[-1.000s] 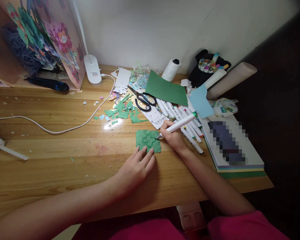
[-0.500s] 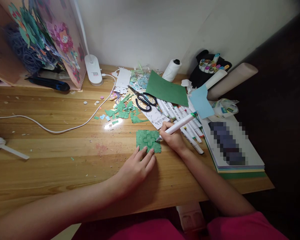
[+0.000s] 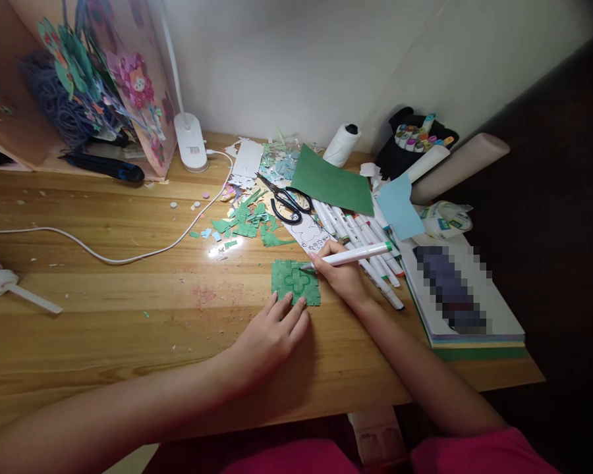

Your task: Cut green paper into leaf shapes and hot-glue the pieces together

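A small square of woven green paper (image 3: 281,275) lies flat on the wooden desk, with a flower outline drawn in darker green on it. Fingertips of my left hand (image 3: 275,332) rest spread along its lower edge, pressing it against the desk. My right hand (image 3: 343,273) grips a white marker (image 3: 358,254) with a green end. The marker lies at a low slant, its tip at the upper right of the flower outline. Just beyond the square is a white card (image 3: 307,236) with line drawings, partly under other things.
Black-handled scissors (image 3: 287,199) lie among green paper scraps (image 3: 247,217). Several white markers (image 3: 375,263) are heaped beside my right hand, below a green sheet (image 3: 331,181). A paper stack (image 3: 499,309) sits right; a white cable (image 3: 113,261) crosses the left side.
The marker's tip has moved from the flower's right side up and left to its upper part, and the marker tilts lower. My left hand stays on the square. The view has shifted slightly.
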`<state>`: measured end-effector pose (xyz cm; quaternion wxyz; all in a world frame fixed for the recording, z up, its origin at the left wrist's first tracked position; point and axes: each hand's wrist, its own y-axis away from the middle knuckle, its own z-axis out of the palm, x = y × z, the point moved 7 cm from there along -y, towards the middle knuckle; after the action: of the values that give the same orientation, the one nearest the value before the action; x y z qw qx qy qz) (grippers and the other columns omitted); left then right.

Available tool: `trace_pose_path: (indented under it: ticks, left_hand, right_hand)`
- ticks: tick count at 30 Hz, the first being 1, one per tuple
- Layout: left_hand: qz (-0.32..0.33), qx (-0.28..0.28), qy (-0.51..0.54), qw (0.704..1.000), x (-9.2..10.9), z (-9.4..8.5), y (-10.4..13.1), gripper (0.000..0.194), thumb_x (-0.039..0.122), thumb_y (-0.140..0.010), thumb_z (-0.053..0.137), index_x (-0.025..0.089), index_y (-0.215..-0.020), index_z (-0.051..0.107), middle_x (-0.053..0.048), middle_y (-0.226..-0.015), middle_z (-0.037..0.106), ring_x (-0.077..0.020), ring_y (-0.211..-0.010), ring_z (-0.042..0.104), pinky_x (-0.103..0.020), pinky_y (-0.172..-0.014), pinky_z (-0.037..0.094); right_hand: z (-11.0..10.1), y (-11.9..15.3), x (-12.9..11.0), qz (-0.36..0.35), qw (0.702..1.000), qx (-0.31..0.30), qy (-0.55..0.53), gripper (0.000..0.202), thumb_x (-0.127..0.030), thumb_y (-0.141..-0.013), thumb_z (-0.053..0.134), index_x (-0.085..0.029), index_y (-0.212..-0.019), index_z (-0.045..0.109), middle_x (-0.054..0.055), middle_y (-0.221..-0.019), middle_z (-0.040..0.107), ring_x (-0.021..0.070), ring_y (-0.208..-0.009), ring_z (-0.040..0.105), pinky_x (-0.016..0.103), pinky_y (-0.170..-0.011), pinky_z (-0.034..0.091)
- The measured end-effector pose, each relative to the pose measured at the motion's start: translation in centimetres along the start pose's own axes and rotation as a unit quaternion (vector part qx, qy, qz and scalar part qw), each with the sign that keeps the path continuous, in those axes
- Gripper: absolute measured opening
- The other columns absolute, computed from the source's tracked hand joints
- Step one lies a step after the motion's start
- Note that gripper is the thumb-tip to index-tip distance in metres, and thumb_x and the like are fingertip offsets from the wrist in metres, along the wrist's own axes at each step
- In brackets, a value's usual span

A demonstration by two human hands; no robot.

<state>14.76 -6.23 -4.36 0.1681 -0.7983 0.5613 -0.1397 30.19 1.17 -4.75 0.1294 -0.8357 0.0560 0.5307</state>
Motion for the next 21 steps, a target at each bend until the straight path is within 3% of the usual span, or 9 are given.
trace_pose_path:
  ticks: [21]
  left_hand:
    - [-0.002, -0.009, 0.002, 1.0, 0.02, 0.02, 0.04, 0.028, 0.007, -0.09, 0.037, 0.006, -0.106, 0.059, -0.013, -0.118, 0.064, -0.0273, -0.104, 0.061, -0.043, -0.089, 0.049]
  right_hand:
    - [0.16, -0.01, -0.01, -0.001, 1.0, -0.02, 0.006, 0.03, -0.034, -0.078, 0.058, -0.023, -0.056, 0.041, -0.005, -0.055, 0.044, 0.0133, -0.053, 0.044, 0.026, -0.054, 0.038]
